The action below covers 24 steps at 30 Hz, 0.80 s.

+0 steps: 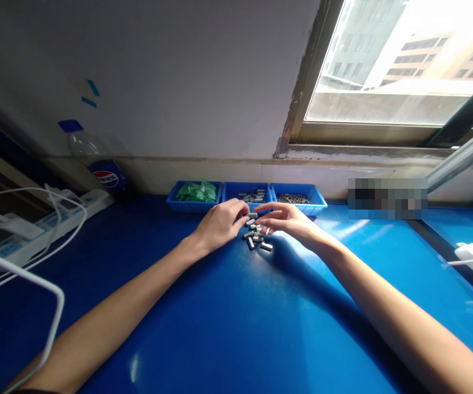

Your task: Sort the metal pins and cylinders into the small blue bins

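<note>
Small silvery metal cylinders [266, 247] lie in a loose pile on the blue table, just in front of the middle bin. My left hand [222, 223] reaches in from the left, thumb and forefinger pinched at the end of one metal cylinder [252, 215]. Across the pile, my right hand [288, 223] hovers with fingers apart, its tips close to the pieces; I make out nothing held in it. The blue middle bin [246, 207] behind the hands holds more of these cylinders.
Left of the middle bin, another blue bin [191, 207] contains green plastic packets. The right bin [308, 209] holds thin brownish metal pins. A cola bottle [92, 153], a power strip [50, 227] and white cables [58, 306] occupy the left side. A window [384, 104] is at upper right.
</note>
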{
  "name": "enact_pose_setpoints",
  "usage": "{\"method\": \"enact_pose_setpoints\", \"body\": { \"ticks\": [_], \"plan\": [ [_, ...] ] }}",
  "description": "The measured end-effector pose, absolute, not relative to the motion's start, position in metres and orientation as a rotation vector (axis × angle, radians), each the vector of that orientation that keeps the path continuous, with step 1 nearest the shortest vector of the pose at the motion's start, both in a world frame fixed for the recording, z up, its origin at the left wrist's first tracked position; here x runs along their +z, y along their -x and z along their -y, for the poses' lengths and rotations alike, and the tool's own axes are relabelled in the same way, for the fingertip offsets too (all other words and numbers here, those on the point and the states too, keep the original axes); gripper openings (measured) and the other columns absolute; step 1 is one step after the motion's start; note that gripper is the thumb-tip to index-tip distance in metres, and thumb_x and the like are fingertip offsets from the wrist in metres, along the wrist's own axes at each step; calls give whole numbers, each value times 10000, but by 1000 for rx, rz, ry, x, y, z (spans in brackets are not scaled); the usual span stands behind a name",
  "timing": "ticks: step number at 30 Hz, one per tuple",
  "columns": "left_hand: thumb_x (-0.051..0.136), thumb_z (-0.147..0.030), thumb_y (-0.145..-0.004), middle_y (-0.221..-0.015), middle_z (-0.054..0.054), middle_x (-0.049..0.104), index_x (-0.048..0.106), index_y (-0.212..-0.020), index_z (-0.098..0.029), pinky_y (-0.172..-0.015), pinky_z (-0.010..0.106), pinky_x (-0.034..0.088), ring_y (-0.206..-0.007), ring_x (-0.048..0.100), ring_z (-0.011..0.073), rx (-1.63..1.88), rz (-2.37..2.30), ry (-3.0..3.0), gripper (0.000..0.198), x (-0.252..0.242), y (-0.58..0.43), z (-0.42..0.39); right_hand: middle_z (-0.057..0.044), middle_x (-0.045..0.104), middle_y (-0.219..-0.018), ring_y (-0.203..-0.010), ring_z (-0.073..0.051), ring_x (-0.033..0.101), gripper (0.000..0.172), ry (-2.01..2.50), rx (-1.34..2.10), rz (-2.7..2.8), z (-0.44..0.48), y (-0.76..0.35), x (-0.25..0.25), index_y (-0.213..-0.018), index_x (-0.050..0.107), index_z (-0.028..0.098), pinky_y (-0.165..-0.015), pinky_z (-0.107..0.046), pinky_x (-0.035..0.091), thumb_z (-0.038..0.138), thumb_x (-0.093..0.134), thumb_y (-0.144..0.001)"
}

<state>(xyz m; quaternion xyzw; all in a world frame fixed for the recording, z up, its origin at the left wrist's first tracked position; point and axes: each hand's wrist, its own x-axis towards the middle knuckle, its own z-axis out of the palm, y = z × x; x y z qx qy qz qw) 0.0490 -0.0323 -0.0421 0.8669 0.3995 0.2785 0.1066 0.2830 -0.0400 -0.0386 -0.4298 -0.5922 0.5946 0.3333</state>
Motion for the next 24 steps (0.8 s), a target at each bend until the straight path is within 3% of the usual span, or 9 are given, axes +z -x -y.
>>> {"method": "enact_pose_setpoints", "body": {
  "ticks": [8, 15, 19, 24],
  "plan": [
    [622, -213, -990, -999, 70, 732, 654, -987, -171, -777, 305, 545, -881, 705, 199, 953, -1145, -2658, 52, -41, -58, 44, -37, 779, -871, -749, -152, 694, 367, 991, 1617, 1379, 39, -280, -50, -1070, 774, 193, -790, -302, 571, 409, 869, -789],
    [652, -283, -986, -1102, 67, 762, 694, -1097, -182, -890, 344, 578, -1009, 730, 232, 878, -1220, -2598, 156, -53, -55, 35, -44, 774, -806, -700, -149, 667, 333, 1067, 1416, 1396, 36, -278, -53, -1022, 787, 163, -724, -296, 542, 377, 857, -776],
    [512, -195, -1041, -1322, 79, 728, 699, -1266, -189, -1065, 378, 540, -1230, 672, 243, 697, -1055, -2669, 294, -62, -48, 25, -93, 809, -1021, -867, -214, 743, 411, 1097, 1226, 1332, 36, -278, -47, -1134, 763, 179, -768, -329, 568, 360, 835, -773],
    [528, -196, -1025, -1273, 52, 761, 749, -1254, -220, -1020, 353, 558, -1184, 696, 241, 530, -1026, -2734, 319, -64, -43, 23, -102, 791, -1158, -885, -217, 752, 452, 1092, 1194, 1265, 36, -278, -42, -1206, 731, 203, -771, -348, 589, 336, 802, -781]
  ]
}}
